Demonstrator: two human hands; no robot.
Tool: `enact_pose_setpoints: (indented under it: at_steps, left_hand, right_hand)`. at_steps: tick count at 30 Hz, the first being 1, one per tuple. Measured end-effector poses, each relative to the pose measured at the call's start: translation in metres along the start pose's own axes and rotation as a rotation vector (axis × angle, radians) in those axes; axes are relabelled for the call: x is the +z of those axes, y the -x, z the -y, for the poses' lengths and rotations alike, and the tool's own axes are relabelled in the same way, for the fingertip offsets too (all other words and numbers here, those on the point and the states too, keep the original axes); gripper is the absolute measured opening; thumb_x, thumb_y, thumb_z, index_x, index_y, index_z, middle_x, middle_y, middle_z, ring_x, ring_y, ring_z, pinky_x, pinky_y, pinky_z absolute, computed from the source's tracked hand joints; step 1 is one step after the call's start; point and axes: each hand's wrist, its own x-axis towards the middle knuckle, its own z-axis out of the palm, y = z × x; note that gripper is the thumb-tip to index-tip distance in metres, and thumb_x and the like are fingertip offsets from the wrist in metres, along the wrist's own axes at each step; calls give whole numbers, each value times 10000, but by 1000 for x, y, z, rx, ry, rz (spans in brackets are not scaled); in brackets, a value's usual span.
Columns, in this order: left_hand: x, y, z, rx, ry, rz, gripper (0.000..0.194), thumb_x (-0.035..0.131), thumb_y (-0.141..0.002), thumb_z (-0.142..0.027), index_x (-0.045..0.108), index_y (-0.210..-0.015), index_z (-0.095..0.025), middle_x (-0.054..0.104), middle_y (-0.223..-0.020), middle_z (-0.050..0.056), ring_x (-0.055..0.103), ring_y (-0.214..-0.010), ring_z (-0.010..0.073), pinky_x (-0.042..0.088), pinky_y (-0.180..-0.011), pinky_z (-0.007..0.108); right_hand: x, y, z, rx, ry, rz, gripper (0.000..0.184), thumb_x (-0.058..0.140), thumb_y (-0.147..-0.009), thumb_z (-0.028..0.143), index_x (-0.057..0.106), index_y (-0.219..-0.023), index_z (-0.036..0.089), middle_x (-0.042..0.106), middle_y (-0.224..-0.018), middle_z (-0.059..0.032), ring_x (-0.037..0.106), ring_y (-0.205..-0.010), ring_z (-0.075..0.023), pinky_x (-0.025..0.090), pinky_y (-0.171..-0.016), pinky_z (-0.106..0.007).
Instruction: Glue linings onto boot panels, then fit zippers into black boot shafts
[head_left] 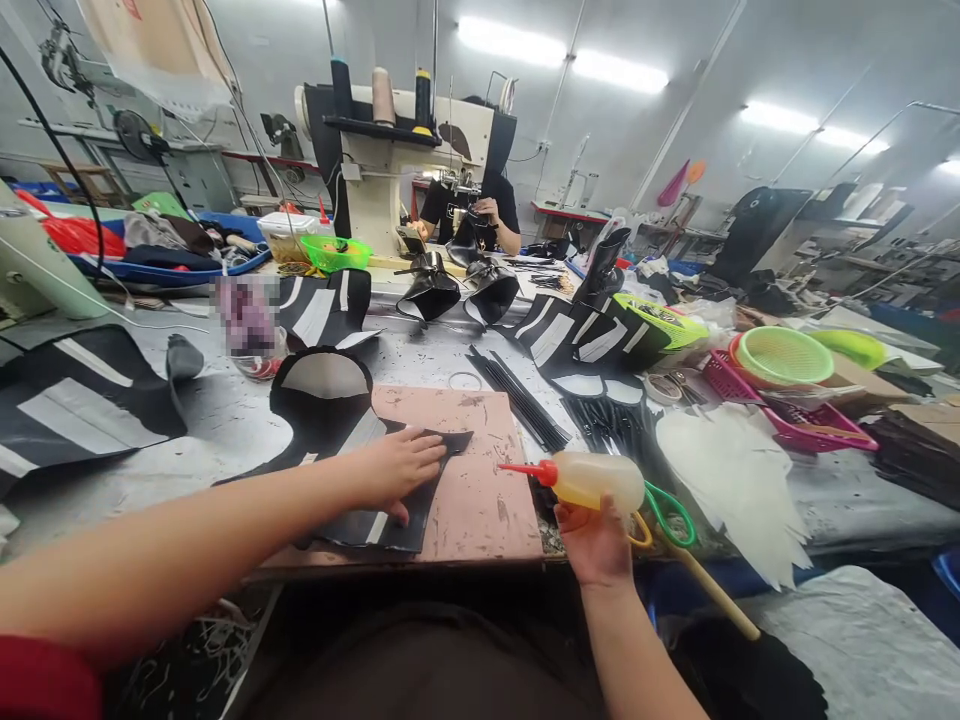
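The black piece (pixel 315 412) lies partly on the pink board (pixel 487 500), on the counter (pixel 232 425); it seems light, thin and bendable, so I judge it is better to take it by a broad outer edge, not by the narrow tip; the left hand (pixel 401 468) rests on it with the palm down and the fingers extended, gripping nothing; the right hand (pixel 596 545) is closed around the bottle (pixel 600 475), which looks light and soft to squeeze, perhaps slippery if wet, and its body is the good place to hold, not the red nozzle (pixel 525 470); the hands are apart; I count one bottle, one board, one black piece under the hand and three thread spools (pixel 382 97); the black strips (pixel 517 395) are too many to count
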Motion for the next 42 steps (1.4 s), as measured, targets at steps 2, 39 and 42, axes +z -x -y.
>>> enact_pose_setpoints:
  at_steps: [2,39,42]
  left_hand:
    - [6,-12,-4,18,11,91,793,683,-578,-489,438,-1267,-180,339,-1390,144,268,-1304,284,89,-1084,412]
    - [28,-20,3,-56,54,46,1088,672,-435,-674,412,-1266,-22,387,-1329,249,356,-1239,337,71,-1073,476]
    - [27,-19,2,-44,45,90,1099,637,-481,-685,354,-1307,-18,321,-1369,236,273,-1291,330,20,-1075,490]
  right_hand:
    - [9,-6,-6,-65,102,4,470,752,-529,394,584,-943,247,662,-833,0,622,-669,-148,517,-488,-241]
    - [44,-11,-58,-465,911,41,552,746,-533,425,491,-949,166,602,-894,-73,595,-811,-217,505,-716,-360]
    - [46,-12,-53,-364,822,141,510,743,-546,399,496,-925,165,600,-835,-49,597,-745,-197,518,-669,-351]
